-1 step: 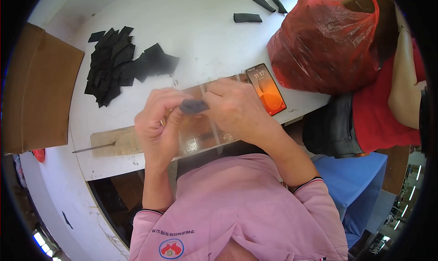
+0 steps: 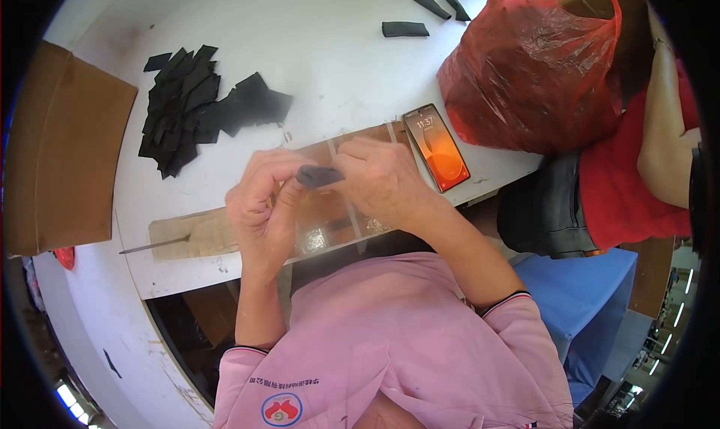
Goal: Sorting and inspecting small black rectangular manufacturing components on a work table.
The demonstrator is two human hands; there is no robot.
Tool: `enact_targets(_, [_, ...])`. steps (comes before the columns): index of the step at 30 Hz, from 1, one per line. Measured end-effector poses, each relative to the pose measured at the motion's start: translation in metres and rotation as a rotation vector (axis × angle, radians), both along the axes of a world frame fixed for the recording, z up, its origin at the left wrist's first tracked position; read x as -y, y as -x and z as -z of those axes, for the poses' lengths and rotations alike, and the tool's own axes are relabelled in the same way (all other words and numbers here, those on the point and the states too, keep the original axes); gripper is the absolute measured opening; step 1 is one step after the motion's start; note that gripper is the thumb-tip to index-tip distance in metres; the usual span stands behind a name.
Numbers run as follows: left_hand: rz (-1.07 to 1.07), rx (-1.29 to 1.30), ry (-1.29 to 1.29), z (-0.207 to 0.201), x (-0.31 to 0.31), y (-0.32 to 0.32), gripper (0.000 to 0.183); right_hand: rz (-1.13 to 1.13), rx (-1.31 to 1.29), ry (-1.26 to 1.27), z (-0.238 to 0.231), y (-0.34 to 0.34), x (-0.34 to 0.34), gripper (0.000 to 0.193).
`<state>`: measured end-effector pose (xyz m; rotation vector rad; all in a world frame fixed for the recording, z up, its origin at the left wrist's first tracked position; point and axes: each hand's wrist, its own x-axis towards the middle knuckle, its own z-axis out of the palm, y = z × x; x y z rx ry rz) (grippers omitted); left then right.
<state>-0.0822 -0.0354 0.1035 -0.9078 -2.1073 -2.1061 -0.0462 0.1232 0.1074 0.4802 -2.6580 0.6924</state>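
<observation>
I have the left hand [image 2: 262, 198] and right hand [image 2: 384, 183] pinching the black fabric strip [image 2: 318, 176]; uneven tugging could slip it loose.

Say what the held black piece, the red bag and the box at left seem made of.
Black piece: perhaps fabric or thin foam; dull, softly curled. Red bag: thin plastic film; glossy, wrinkled, see-through. Brown box: likely cardboard; matt, with a visible fold line.
</observation>
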Motion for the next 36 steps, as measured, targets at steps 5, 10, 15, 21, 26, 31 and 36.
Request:
enact_targets(5, [-0.065,0.129,-0.061,0.008,-0.009,-0.006,0.009,0.012,-0.03,0.095,0.016,-0.001,0.003,0.016])
enact_targets(10, [-0.043,0.175,-0.189,0.003,-0.006,-0.004,0.012,-0.018,-0.084,0.061,0.002,0.002,0.006,0.018])
enact_targets(15, [0.004,0.296,-0.182,0.027,-0.009,-0.014,0.019,0.041,-0.011,0.186,0.03,-0.007,0.007,0.018])
enact_targets(21, [0.09,0.251,-0.278,0.008,-0.017,-0.01,0.021,-0.031,-0.059,0.177,0.012,-0.003,0.006,0.016])
enact_targets(26, [0.128,0.21,0.032,0.008,-0.016,-0.003,0.012,-0.025,-0.072,0.348,0.047,-0.003,0.005,0.016])
enact_targets(31, [0.011,0.1,0.107,0.015,-0.013,-0.004,0.011,-0.046,0.049,0.347,0.051,-0.004,0.008,0.016])
enact_targets(36, [0.088,-0.013,0.13,0.015,-0.01,0.002,0.015,-0.066,0.022,0.365,0.053,0.0,0.01,0.015])
